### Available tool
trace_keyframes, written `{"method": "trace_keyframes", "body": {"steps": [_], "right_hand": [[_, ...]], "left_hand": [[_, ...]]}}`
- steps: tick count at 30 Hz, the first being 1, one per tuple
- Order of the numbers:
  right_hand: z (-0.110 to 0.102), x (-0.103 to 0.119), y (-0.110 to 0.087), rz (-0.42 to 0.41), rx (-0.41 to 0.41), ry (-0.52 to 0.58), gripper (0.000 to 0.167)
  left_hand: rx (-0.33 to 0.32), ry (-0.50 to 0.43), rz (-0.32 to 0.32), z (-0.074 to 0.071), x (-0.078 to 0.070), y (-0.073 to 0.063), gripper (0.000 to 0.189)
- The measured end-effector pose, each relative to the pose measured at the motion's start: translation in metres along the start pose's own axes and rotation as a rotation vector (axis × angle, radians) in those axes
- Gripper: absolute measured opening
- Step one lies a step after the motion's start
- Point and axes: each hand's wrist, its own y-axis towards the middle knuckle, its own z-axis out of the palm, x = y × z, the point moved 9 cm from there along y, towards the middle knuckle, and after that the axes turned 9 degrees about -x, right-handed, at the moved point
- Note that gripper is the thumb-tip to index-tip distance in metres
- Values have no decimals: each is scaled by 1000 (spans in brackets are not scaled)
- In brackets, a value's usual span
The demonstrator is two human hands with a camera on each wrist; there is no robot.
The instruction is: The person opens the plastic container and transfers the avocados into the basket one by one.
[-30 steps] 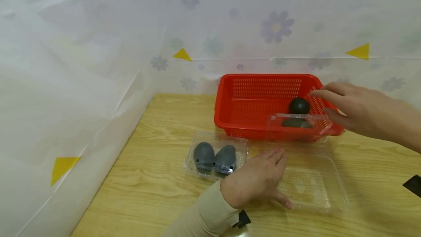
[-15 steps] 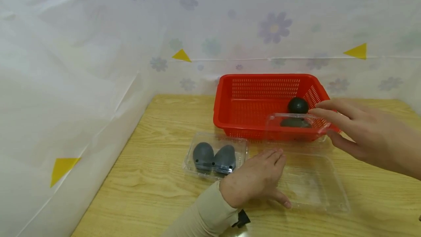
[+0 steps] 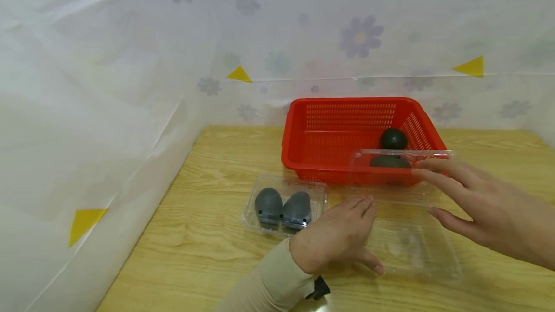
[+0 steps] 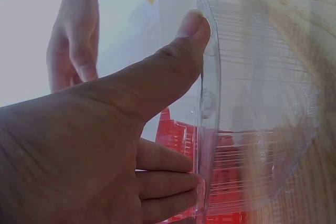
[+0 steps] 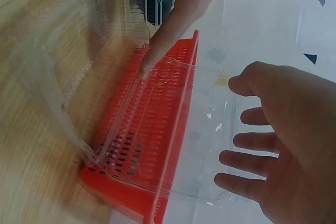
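Observation:
An open clear plastic clamshell box (image 3: 418, 247) stands on the table, its lid (image 3: 390, 190) standing up at the back, before the red basket. My left hand (image 3: 331, 237) rests on the box's left rim with thumb and fingers spread, as the left wrist view also shows. Fingers apart and bent only slightly, my right hand (image 3: 487, 213) hovers beside the lid's right edge and grips nothing. Whether its fingertips touch the lid I cannot tell. Left of my left hand, a second clear box (image 3: 249, 215) holds two dark avocados (image 3: 268, 203).
The red slatted basket (image 3: 299, 134) stands at the back of the wooden table (image 3: 195, 215). On its right side lie a dark round avocado (image 3: 393, 138) and another (image 3: 389, 161), partly seen through the lid. A pale flowered sheet (image 3: 277, 28) hangs behind.
My right hand has come down and nearer to me, from the basket's right rim to beside the raised lid. The left hand has stayed put on the box.

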Motion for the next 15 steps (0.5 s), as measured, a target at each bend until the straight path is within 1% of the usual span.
{"method": "trace_keyframes", "body": {"steps": [2,3,6,9,11,15], "right_hand": [[9,-4,-11,65,62,-26,66],[15,-6,-18,102,100,-41,71],[32,-7,-35,154,193,-54,89],[46,-6,-50,182,248,-36,98],[55,-4,-58,193,281,-25,103],[70,-1,-74,219,329,-2,108]], "left_hand": [[-10,6,8,-1,-1,0,111],[-18,9,10,-2,-1,0,110],[-20,3,2,-2,-2,0,111],[-14,-5,-13,-1,-1,0,112],[4,-18,-29,0,0,0,113],[11,-20,-34,1,0,-1,113]]}}
